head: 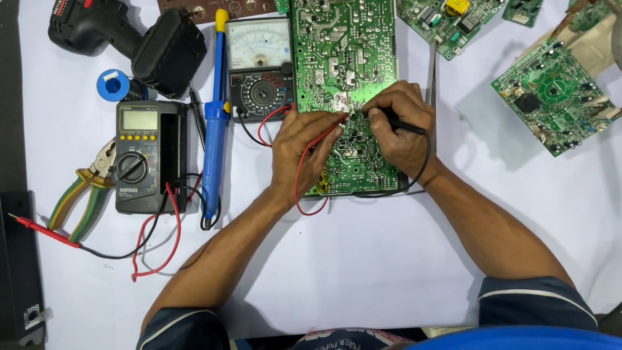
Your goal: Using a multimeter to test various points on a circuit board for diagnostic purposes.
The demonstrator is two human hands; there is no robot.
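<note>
Both hands (350, 139) press probes, seemingly, on green circuit board (343, 58).

Both hands rest on a large green circuit board (343, 71) lying solder side up on a white table (363, 259). The left hand (304, 152) grips a red probe (334, 128), its red lead looping below the wrist. The right hand (402, 126) grips a black probe (405, 126), its black lead curving round the board's lower edge. Both tips meet the board close together, between the hands. Just left of the board sits an analogue meter (259, 68). Further left lie a blue desoldering pump (215, 123), a digital multimeter (144, 155), green-handled pliers (87, 191) and a black cordless drill (129, 39). Smaller green boards (554, 97) lie at upper right.
</note>
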